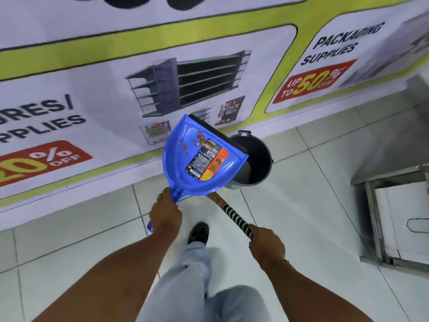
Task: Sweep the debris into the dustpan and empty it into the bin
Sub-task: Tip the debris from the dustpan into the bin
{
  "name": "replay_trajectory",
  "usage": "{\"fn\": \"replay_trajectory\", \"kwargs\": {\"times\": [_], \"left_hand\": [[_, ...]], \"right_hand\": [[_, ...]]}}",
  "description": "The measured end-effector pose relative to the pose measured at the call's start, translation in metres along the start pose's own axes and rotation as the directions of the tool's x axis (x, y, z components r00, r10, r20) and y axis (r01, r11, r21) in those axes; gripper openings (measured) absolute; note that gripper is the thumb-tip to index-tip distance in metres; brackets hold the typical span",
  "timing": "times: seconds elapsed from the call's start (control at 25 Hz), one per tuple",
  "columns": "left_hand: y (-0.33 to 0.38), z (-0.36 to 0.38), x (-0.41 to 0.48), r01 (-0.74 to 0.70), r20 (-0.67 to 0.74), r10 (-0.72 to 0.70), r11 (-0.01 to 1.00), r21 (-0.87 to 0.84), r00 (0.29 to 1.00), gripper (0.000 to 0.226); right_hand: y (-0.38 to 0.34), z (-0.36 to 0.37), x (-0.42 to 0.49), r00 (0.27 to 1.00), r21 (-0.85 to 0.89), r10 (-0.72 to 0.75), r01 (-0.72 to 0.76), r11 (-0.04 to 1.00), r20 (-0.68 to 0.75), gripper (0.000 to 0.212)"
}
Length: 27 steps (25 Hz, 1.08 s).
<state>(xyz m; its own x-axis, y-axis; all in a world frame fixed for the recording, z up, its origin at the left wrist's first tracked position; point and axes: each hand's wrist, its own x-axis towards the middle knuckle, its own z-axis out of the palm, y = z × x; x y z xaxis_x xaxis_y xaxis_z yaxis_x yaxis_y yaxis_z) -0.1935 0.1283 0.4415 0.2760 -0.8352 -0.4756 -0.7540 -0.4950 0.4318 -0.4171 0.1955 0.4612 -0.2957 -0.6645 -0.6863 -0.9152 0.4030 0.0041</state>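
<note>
Over the white tiled floor (301, 205), by the printed wall banner, the left hand (165, 216) grips the handle of the blue plastic dustpan (199, 156), holding orange crumbs and a snack wrapper (206, 160); its lip overhangs the round grey bin (257, 156) ahead-right. The right hand (267, 244) clenches the striped broom handle (234, 217), pointing binward

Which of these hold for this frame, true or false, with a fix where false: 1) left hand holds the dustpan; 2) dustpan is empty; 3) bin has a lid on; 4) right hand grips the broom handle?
1) True: the left hand grips the blue dustpan by its handle.
2) False: it holds brown crumbs and a snack wrapper.
3) False: the grey bin is open.
4) True: the right hand grips the striped broom handle.
</note>
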Motion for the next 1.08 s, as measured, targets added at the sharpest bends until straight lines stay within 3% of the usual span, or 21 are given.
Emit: {"fn": "replay_trajectory", "kwargs": {"times": [0.28, 0.48, 0.68, 0.8, 0.92, 1.08], "left_hand": [[0.033, 0.089, 0.067, 0.036, 0.132, -0.064, 0.978, 0.203, 0.989, 0.054], [0.055, 0.160, 0.091, 0.073, 0.130, -0.118, 0.949, 0.307, 0.984, 0.053], [0.109, 0.214, 0.106, -0.004, 0.050, -0.019, 0.901, 0.433, 0.999, 0.054], [0.141, 0.221, 0.115, -0.145, 0.026, 0.155, 0.833, 0.534, 0.988, 0.048], [0.177, 0.214, 0.120, -0.167, 0.148, 0.096, 0.779, 0.604, 0.984, 0.042], [0.213, 0.212, 0.128, -0.172, 0.192, 0.043, 0.661, 0.730, 0.981, 0.030]], "right_hand": [[0.048, -0.011, 0.124, 0.990, -0.225, 0.013, 0.019, 0.974, 0.141, 0.033], [0.095, -0.011, 0.199, 0.974, -0.338, -0.065, 0.137, 0.931, 0.217, 0.034], [0.135, -0.021, 0.243, 0.945, -0.394, -0.120, 0.239, 0.888, 0.304, 0.035], [0.143, -0.032, 0.259, 0.929, -0.413, -0.153, 0.293, 0.863, 0.338, 0.035], [0.139, -0.047, 0.268, 0.917, -0.416, -0.186, 0.331, 0.847, 0.352, 0.034], [0.128, -0.063, 0.278, 0.916, -0.412, -0.226, 0.356, 0.839, 0.332, 0.033]]}}
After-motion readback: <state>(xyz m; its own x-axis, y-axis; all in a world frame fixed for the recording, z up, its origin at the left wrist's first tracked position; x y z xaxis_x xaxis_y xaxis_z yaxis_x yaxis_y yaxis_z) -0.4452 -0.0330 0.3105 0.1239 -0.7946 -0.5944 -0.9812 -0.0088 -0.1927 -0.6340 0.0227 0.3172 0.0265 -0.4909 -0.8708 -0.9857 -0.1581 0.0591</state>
